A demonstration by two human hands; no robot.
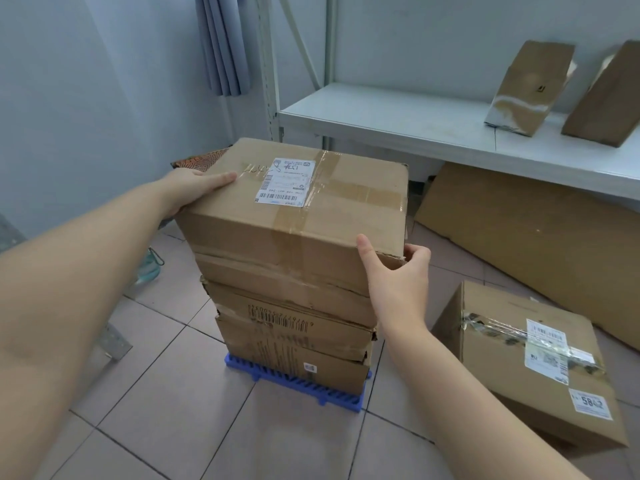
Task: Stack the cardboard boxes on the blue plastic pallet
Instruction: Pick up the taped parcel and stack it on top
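A stack of cardboard boxes stands on the blue plastic pallet (pixel 298 384) on the tiled floor. The top box (pixel 298 216) is taped and bears a white shipping label. My left hand (pixel 194 188) grips its far left edge, thumb lying on the top face. My right hand (pixel 398 271) holds its near right corner, thumb on the front face and fingers round the side. Under it sit a middle box (pixel 294 306) with a printed barcode and a bottom box (pixel 294 355). Another taped cardboard box (pixel 530 362) stands on the floor to the right.
A white metal shelf (pixel 415 123) runs along the back right, with two brown cardboard packages (pixel 530 88) leaning on it. A flattened cardboard sheet (pixel 533 237) lies under the shelf. A grey curtain (pixel 223 43) hangs at the back; a metal bracket (pixel 114 341) is at the left.
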